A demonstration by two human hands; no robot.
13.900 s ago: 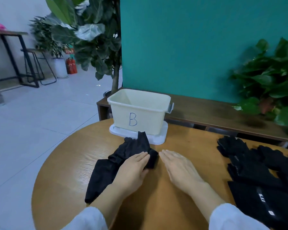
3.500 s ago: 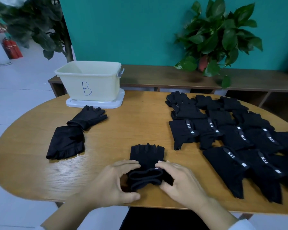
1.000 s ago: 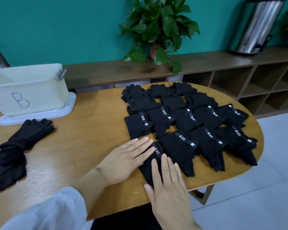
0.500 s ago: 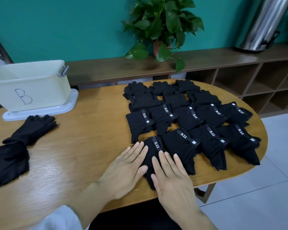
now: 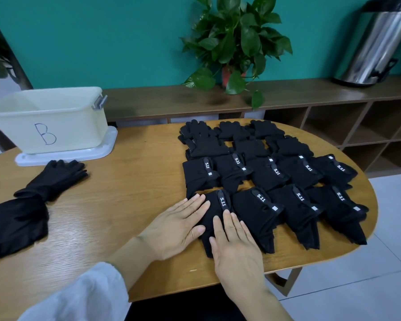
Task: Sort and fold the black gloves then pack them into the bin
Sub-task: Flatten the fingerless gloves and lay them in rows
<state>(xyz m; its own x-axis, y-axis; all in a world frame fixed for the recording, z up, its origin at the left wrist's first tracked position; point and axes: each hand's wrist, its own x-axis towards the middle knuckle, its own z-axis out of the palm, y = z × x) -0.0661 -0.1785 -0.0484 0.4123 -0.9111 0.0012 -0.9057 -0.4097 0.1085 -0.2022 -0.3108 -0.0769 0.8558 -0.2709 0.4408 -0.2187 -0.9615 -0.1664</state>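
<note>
Moved: both hands slid slightly up the folded glove (image 5: 214, 213).
Fingers: left hand (image 5: 175, 228) and right hand (image 5: 235, 247) flat, straight, pressing.
Room: bare table (image 5: 130, 193) leftward.

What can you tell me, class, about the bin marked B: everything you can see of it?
The bin is a pale cream, slightly see-through plastic tub, rectangular with rounded corners and an open top. A blue handwritten B marks its front wall, and a grey clip handle sits at its right end. It stands upright on a white lid-like base at the far left of the wooden table. Neither hand touches it. No gloves show inside, though its floor is hidden.
</note>
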